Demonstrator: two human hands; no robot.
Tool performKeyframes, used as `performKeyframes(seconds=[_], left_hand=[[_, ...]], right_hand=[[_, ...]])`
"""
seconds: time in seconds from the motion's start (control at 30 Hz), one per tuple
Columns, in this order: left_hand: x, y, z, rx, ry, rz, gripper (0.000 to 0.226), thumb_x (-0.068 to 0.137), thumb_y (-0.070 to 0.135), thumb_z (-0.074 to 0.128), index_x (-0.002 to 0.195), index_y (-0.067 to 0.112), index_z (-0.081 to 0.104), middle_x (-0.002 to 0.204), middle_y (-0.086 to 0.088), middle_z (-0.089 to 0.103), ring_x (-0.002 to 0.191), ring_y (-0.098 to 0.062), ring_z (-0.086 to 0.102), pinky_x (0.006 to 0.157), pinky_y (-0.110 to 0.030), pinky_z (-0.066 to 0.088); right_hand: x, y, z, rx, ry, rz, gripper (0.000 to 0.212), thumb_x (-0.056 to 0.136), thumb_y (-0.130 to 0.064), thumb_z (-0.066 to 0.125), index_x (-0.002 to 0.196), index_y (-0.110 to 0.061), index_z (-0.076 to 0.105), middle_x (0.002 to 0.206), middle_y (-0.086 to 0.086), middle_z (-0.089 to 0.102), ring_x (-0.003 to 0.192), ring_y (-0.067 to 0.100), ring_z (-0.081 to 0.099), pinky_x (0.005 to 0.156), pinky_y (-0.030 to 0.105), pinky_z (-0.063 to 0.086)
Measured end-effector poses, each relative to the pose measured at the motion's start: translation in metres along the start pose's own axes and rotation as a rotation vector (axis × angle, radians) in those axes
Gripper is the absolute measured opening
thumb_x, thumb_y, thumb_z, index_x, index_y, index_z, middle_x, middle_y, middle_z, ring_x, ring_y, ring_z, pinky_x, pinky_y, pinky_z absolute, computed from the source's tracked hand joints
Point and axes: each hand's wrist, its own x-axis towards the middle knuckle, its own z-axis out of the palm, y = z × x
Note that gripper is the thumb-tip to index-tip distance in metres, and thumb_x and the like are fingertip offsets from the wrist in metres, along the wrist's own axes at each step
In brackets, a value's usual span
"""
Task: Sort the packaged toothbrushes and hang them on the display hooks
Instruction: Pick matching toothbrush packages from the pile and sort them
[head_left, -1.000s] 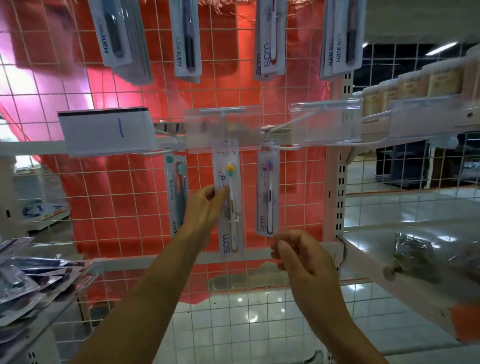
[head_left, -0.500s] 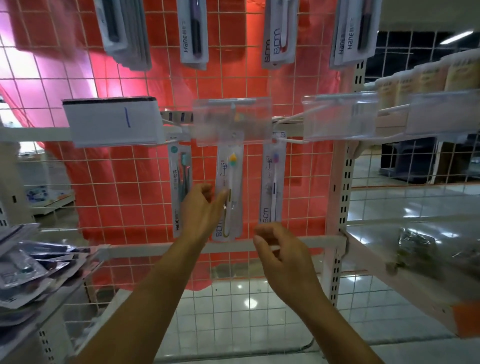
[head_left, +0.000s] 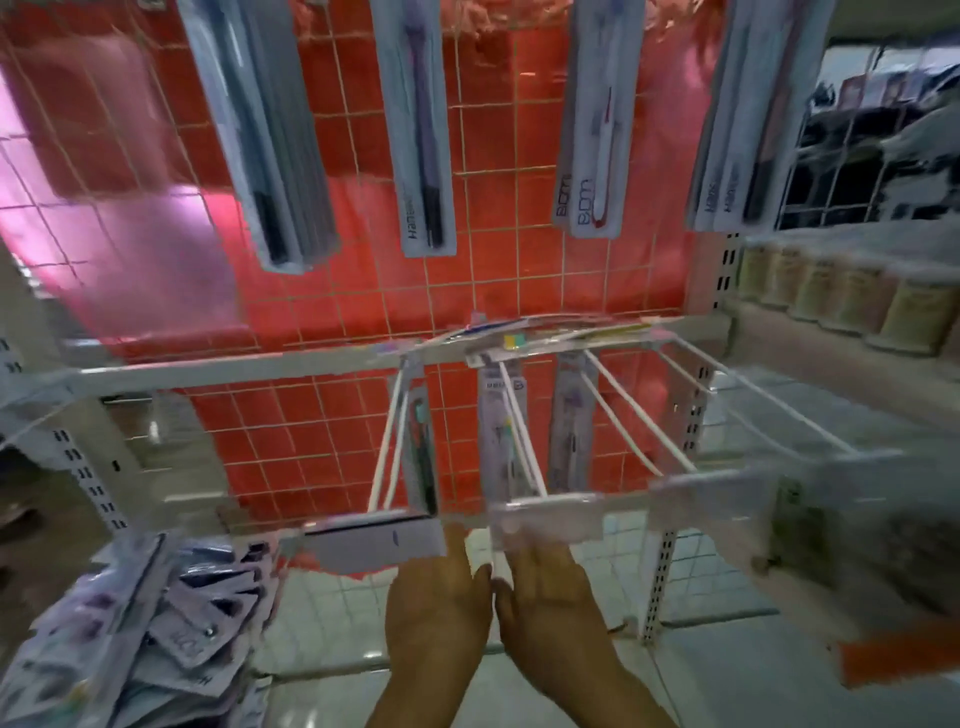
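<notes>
Both hands have come off the hanging packs and dropped low — the left hand (head_left: 439, 597) and right hand (head_left: 545, 592) now sit side by side, fingers straight and holding nothing, so that pack looks hung. Above the fingertips the yellow-headed toothbrush pack (head_left: 501, 441) hangs on its hook (head_left: 522, 441), with clear label holders (head_left: 550, 517) just in front. Down left of the fingers lies the unsorted pile of packs (head_left: 156, 623) — blurred, but plainly more to hang.
</notes>
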Motion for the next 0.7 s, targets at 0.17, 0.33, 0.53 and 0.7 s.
performKeyframes(seconds=[0.17,0.33,0.53,0.7], left_hand=[[-0.034,0.011,-0.043,0.032,-0.238,0.013,0.052,0.096,0.043,0.043,0.144,0.029,0.029,0.143,0.005,0.042,0.13,-0.014,0.04,0.106,-0.025,0.033],[-0.07,0.026,-0.089,-0.016,-0.386,0.034,0.05,0.095,0.038,0.046,0.143,0.029,0.036,0.142,0.005,0.044,0.127,-0.012,0.046,0.105,-0.024,0.036],[-0.095,0.044,-0.153,-0.065,-0.391,0.088,0.044,0.091,0.035,0.048,0.135,0.038,0.044,0.138,0.011,0.05,0.125,-0.009,0.049,0.103,-0.024,0.039],[-0.086,0.058,-0.199,-0.082,-0.328,0.19,0.037,0.091,0.039,0.052,0.128,0.034,0.052,0.127,0.009,0.059,0.115,-0.011,0.056,0.095,-0.028,0.046]], right_hand=[[-0.01,-0.04,-0.06,0.001,-0.25,0.11,0.057,0.084,-0.022,0.056,0.139,-0.025,0.04,0.136,0.0,0.051,0.122,0.02,0.05,0.098,0.028,0.045],[-0.027,-0.073,-0.114,0.032,-0.49,0.196,0.047,0.096,-0.024,0.044,0.141,-0.028,0.034,0.145,-0.007,0.034,0.133,0.014,0.032,0.105,0.025,0.031],[-0.035,-0.101,-0.17,0.114,-0.494,0.229,0.037,0.095,-0.028,0.045,0.132,-0.03,0.044,0.137,-0.007,0.046,0.127,0.011,0.041,0.102,0.023,0.035],[-0.02,-0.116,-0.213,0.168,-0.366,0.215,0.033,0.095,-0.031,0.046,0.128,-0.028,0.05,0.126,-0.008,0.055,0.115,0.008,0.052,0.096,0.021,0.041]])
